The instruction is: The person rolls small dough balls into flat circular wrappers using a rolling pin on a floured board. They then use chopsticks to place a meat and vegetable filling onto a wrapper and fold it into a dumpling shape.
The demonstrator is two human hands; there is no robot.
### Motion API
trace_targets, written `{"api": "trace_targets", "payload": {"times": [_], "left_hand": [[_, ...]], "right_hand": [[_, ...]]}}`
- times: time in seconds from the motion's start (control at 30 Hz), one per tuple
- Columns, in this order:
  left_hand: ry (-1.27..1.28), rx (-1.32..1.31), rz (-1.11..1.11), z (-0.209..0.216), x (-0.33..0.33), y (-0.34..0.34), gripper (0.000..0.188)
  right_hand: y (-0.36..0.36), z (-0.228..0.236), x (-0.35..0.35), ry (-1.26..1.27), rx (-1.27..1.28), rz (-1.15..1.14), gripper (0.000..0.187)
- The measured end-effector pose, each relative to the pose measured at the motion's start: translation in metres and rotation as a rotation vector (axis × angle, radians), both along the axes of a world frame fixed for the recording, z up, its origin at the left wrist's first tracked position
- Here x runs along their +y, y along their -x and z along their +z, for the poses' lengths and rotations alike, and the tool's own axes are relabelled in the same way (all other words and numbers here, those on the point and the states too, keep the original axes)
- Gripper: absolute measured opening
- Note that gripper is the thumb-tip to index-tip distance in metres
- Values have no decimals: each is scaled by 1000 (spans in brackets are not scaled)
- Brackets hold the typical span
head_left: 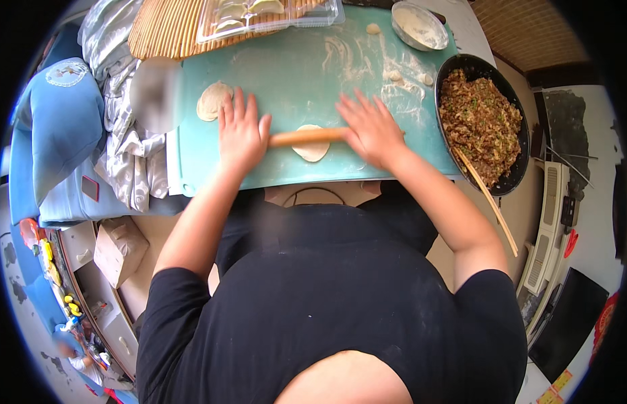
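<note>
A white table (476, 37) is being covered by a turquoise board (286, 81), which is being streaked with flour toward the far right. At the far left, a wooden mat (162, 34) is being overlapped by a clear plastic box (336, 13), in which dumplings (267, 7) are being held. Near the board's near edge, a flat round of dough (312, 153) is being crossed by a rolling pin (286, 139). The pin's left end is being covered by the left hand (242, 135), fingers being stretched out straight; the right end is being covered by the right hand (374, 135), fingers being spread likewise, with neither hand being clenched. Left of the left fingers, rolled rounds (212, 102) are being kept in a pile; whether they are being touched cannot be told. At the far right, flour is being held in a bowl (428, 47). At the right, minced filling (478, 121) is being held in a black pan (525, 138), its near left rim being crossed by chopsticks (490, 203).
</note>
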State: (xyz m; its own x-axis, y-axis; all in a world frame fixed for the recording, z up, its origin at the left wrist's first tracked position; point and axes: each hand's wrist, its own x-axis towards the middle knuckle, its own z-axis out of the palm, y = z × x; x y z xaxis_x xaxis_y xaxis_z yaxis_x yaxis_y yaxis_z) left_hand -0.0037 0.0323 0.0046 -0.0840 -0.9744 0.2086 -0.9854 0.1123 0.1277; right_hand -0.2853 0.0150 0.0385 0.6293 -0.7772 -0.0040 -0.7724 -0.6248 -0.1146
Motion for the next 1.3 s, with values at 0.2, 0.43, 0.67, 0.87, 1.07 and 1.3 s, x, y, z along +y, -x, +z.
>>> {"api": "trace_targets", "payload": {"times": [0.2,0.43,0.67,0.87,1.07,1.3], "left_hand": [[-88,-29,-52,15,10,21,61],[-14,81,33,-1,-4,6,57],[-42,330,-231,14,18,42,52],[-172,702,-140,29,24,76,34],[-661,471,-186,60,20,64,36],[-881,754,-108,73,12,41,33]], "right_hand": [[30,-15,-8,3,-7,-98,60],[9,-2,-19,24,-38,-13,59],[38,-16,20,14,-114,-17,57],[39,-12,60,-3,-243,-70,47],[33,0,60,203,-394,-6,38],[17,26,47,170,-360,13,34]]}}
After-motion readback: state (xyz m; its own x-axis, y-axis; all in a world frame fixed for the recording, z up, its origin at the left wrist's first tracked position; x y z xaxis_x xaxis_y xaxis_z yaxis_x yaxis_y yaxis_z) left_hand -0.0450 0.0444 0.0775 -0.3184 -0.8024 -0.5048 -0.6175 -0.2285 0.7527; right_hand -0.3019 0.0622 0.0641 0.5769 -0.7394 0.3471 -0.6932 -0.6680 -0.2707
